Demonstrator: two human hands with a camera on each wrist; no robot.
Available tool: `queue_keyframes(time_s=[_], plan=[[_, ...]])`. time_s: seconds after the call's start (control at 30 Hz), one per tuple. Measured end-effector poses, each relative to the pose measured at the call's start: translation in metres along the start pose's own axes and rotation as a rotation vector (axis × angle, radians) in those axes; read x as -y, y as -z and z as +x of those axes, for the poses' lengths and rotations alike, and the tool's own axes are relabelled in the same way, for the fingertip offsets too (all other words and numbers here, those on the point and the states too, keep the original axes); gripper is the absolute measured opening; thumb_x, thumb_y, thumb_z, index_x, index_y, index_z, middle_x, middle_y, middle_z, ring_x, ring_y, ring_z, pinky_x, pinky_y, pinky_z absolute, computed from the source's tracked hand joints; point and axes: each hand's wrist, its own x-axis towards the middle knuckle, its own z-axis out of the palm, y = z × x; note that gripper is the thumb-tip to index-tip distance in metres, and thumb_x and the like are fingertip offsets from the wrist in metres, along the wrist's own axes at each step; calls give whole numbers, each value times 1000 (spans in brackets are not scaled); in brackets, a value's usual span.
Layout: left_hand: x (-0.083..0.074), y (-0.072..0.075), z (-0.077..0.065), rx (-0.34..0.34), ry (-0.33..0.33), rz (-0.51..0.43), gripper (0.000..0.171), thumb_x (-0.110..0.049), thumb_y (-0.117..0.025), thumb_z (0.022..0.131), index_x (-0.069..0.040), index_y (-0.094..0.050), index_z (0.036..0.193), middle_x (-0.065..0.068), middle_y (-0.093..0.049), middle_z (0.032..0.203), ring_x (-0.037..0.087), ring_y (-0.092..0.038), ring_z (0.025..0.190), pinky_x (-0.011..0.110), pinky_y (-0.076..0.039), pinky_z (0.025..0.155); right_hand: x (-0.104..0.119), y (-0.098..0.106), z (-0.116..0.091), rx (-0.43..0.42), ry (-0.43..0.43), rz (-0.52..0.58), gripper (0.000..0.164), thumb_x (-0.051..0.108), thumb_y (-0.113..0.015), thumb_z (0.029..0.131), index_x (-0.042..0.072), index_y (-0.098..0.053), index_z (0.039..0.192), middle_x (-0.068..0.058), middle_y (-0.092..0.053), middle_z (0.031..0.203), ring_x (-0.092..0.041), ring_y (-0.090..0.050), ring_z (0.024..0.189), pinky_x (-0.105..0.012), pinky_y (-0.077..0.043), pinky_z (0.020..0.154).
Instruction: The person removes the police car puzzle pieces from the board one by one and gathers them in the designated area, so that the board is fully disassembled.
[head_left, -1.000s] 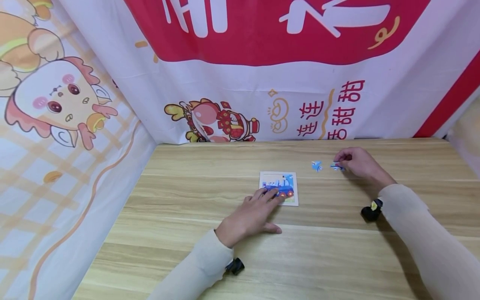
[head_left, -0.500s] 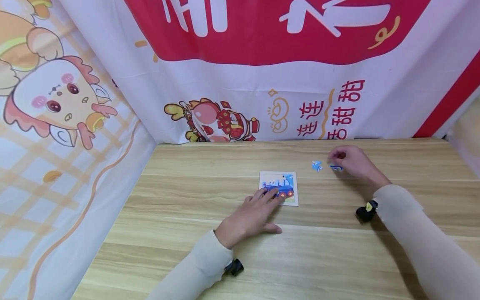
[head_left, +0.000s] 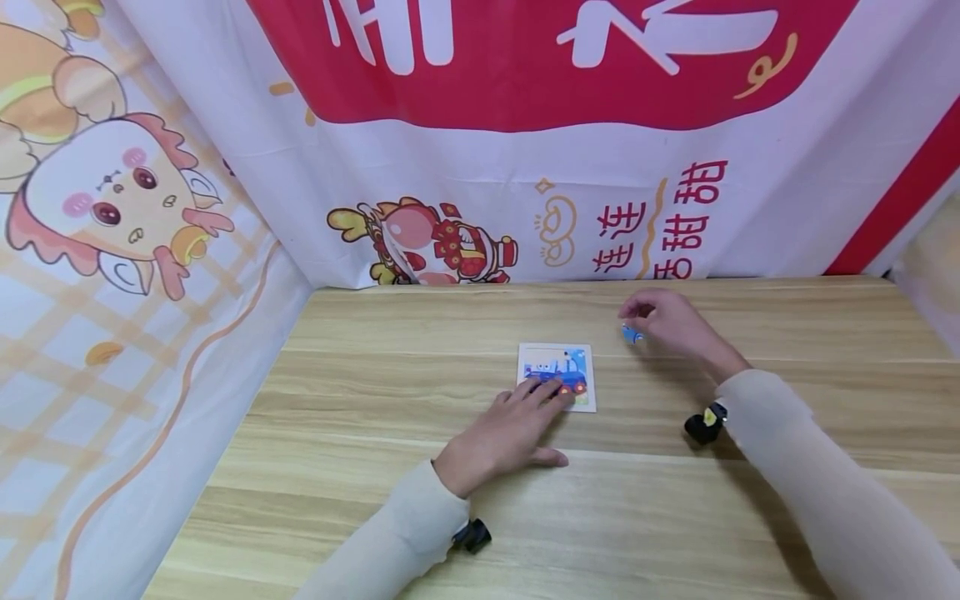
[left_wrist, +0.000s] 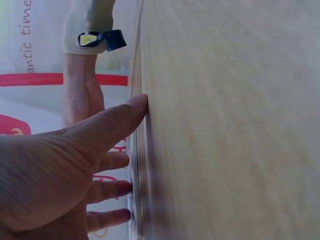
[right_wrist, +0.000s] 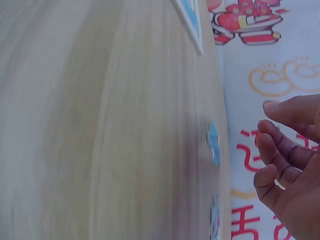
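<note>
A square jigsaw puzzle in a white frame [head_left: 588, 354], with a blue tractor-like vehicle pictured on it, lies mid-table. My left hand [head_left: 513, 429] rests its straight fingers on the puzzle's near left part, covering some of the picture. Its thumb stretches out to the table in the left wrist view. My right hand [head_left: 671, 323] hovers over a loose blue puzzle piece [head_left: 632, 334], fingers bent and apart, holding nothing. In the right wrist view that piece [right_wrist: 213, 142] and a second puzzle piece [right_wrist: 215, 217] lie flat below the hand. The head view hides the second one.
The wood-grain table [head_left: 390, 358] ends at the back against a white and red printed curtain [head_left: 480, 150]. Another printed cloth [head_left: 150, 350] hangs along the left side. A small black camera [head_left: 705, 425] is strapped to my right wrist.
My right hand has lifted off the right-hand loose piece and moved left, over the other piece. My left hand has barely moved on the puzzle.
</note>
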Motion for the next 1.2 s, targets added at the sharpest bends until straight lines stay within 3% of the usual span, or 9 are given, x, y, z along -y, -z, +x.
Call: queue_keyframes(time_s=[0.43, 0.8, 1.2], plan=[[1, 1, 2, 7, -7, 9, 79, -57, -62, 89, -26, -32, 155, 2, -17, 166, 30, -18, 152, 57, -32, 115, 27, -28, 6, 75, 134, 39, 18, 0, -64, 90, 4, -70, 105, -13, -69, 102, -23, -60, 95, -39, -50, 85], [2, 0, 2, -4, -16, 42, 79, -58, -62, 88, -24, -33, 154, 3, -20, 165, 30, -21, 151, 55, -35, 114, 38, -53, 8, 152, 114, 94, 17, 3, -65, 90, 8, -70, 106, -5, -66, 102, -22, -60, 96, -40, -51, 87], [3, 1, 4, 13, -11, 27, 80, -59, -62, 88, -27, -32, 155, 1, -19, 165, 29, -19, 152, 55, -35, 114, 40, -64, 13, 180, 153, 41, 14, -1, -64, 89, 10, -72, 93, -4, -65, 105, -23, -60, 103, -46, -49, 98]])
